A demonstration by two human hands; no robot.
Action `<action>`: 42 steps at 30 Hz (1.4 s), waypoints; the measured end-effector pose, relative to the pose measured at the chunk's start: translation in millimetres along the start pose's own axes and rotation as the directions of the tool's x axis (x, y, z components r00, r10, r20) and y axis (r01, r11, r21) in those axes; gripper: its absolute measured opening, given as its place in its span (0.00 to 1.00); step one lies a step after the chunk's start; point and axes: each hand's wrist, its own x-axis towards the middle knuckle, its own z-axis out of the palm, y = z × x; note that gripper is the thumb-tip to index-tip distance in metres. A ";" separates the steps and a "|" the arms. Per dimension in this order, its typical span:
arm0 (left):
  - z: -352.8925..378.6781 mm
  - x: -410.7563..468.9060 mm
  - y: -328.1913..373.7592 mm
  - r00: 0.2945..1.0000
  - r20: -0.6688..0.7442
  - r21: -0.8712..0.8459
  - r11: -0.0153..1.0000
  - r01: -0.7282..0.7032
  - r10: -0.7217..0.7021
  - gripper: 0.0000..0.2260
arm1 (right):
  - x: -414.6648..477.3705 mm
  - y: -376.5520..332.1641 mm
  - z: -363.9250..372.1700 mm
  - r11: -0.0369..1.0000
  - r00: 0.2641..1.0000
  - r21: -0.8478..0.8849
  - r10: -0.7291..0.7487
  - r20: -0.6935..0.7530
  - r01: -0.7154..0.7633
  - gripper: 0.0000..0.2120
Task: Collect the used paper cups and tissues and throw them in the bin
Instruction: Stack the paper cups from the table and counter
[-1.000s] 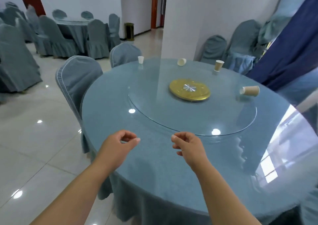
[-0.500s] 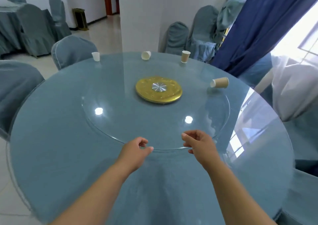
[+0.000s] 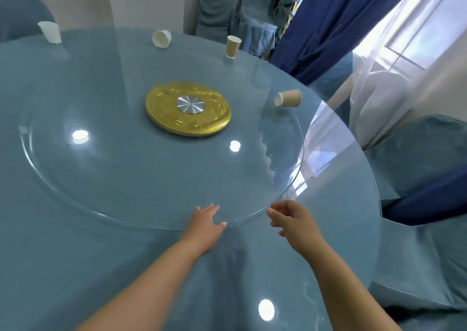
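Several paper cups sit on the round glass-topped table (image 3: 75,242). A brown cup (image 3: 288,98) lies on its side at the right. Another brown cup (image 3: 232,47) stands upright at the far edge. A white cup (image 3: 161,38) lies tipped at the back, and a white cup (image 3: 50,32) stands upside down at the far left. My left hand (image 3: 206,220) rests with straight fingers at the near rim of the glass turntable (image 3: 126,174). My right hand (image 3: 294,219) hovers beside that rim with loosely curled fingers and holds nothing. No tissues or bin are in view.
A gold hub (image 3: 188,108) sits at the turntable's centre. Covered chairs (image 3: 214,4) stand behind the table, and one chair (image 3: 424,168) stands at the right. A dark blue curtain (image 3: 336,22) and a white sheer curtain (image 3: 409,52) hang at the right.
The view has swung right and closer over the table. Both hands reached forward to the turntable's near rim, and my left hand's fingers straightened out.
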 end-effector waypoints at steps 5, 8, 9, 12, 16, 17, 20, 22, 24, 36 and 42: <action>15.1 19.5 15.6 0.989 0.082 0.225 0.969 0.100 -0.121 0.31 | 38.4 14.8 -23.2 0.998 0.999 -0.062 0.001 0.041 0.001 0.06; 25.3 18.4 19.5 0.984 0.057 0.303 0.943 0.142 -0.166 0.33 | 63.8 20.6 -36.5 0.996 0.995 -0.087 -0.007 0.103 0.016 0.06; 29.1 16.0 18.4 0.985 0.035 0.344 0.928 0.146 -0.169 0.33 | 72.1 23.2 -39.4 0.996 0.993 -0.092 -0.005 0.114 0.016 0.05; 39.0 9.0 11.4 0.984 -0.034 0.450 0.876 0.171 -0.175 0.33 | 96.1 32.0 -42.4 0.989 0.988 -0.144 0.007 0.153 0.015 0.06; 43.5 5.5 7.1 0.967 -0.121 0.441 0.860 0.257 -0.226 0.32 | 121.8 39.8 -38.7 0.950 0.977 -0.304 -0.008 0.211 0.074 0.13; 42.9 5.1 6.2 0.959 -0.140 0.427 0.859 0.282 -0.245 0.31 | 126.7 39.0 -37.9 0.925 0.974 -0.365 -0.021 0.226 0.105 0.16; 39.9 1.2 0.7 0.934 -0.202 0.407 0.842 0.354 -0.295 0.31 | 138.4 37.2 -35.7 0.816 0.958 -0.537 -0.065 0.280 0.213 0.26; 37.3 -1.9 -4.4 0.909 -0.254 0.401 0.819 0.410 -0.331 0.30 | 144.7 35.9 -34.0 0.692 0.952 -0.670 -0.086 0.293 0.269 0.33; 33.3 -4.2 -8.8 0.876 -0.300 0.379 0.796 0.472 -0.377 0.29 | 147.1 37.4 -32.0 0.573 0.951 -0.772 -0.044 0.306 0.275 0.37; 34.9 0.1 4.3 0.771 -0.457 0.156 0.813 0.561 -0.444 0.30 | 115.1 55.6 -0.7 0.483 0.790 -0.668 -0.088 0.606 0.566 0.33; 44.3 14.6 26.8 0.821 -0.427 0.165 0.859 0.484 -0.380 0.30 | 117.7 53.1 -15.5 0.548 0.757 -0.585 -0.146 0.636 0.598 0.30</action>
